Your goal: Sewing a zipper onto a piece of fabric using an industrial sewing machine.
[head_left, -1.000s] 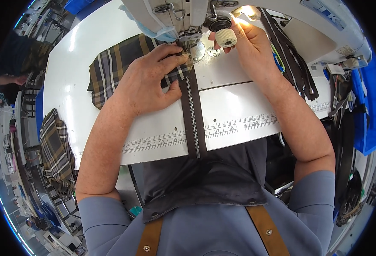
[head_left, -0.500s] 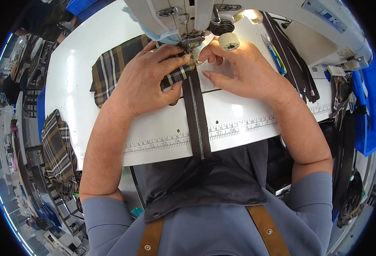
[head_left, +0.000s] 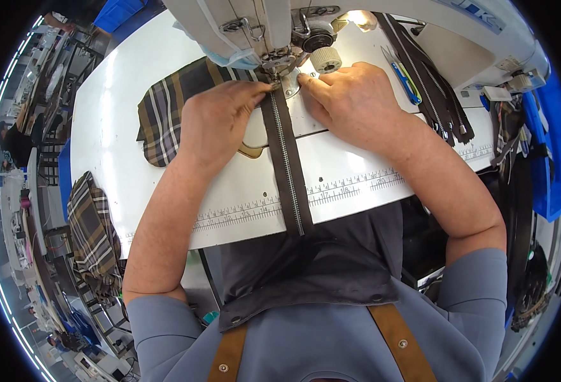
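A dark brown zipper [head_left: 285, 159] with metal teeth runs from under the sewing machine's presser foot [head_left: 277, 71] down over the table's front edge. To its left lies a plaid fabric piece [head_left: 164, 108], partly covered by my left hand [head_left: 217, 121]. The thumb and fingers of that hand are pinched together at the fabric's edge, close beside the foot and the zipper's upper part. On the other side, my right hand [head_left: 360, 105] has its fingers curled in, with the tips beside the metal needle plate [head_left: 291, 86]. Whatever those fingertips hold, if anything, is hidden.
More dark zippers [head_left: 430, 79] lie at the right beside blue-handled thread snips [head_left: 404, 77]. A printed ruler scale [head_left: 350, 191] crosses the white table [head_left: 112, 127] near its front edge. Further plaid fabric [head_left: 92, 223] hangs at the left. A blue bin [head_left: 547, 159] stands far right.
My left hand has gone from lying spread on the plaid fabric to a pinch near the foot. The fabric's edge has drawn back from the zipper. My right fingers have curled in closer together.
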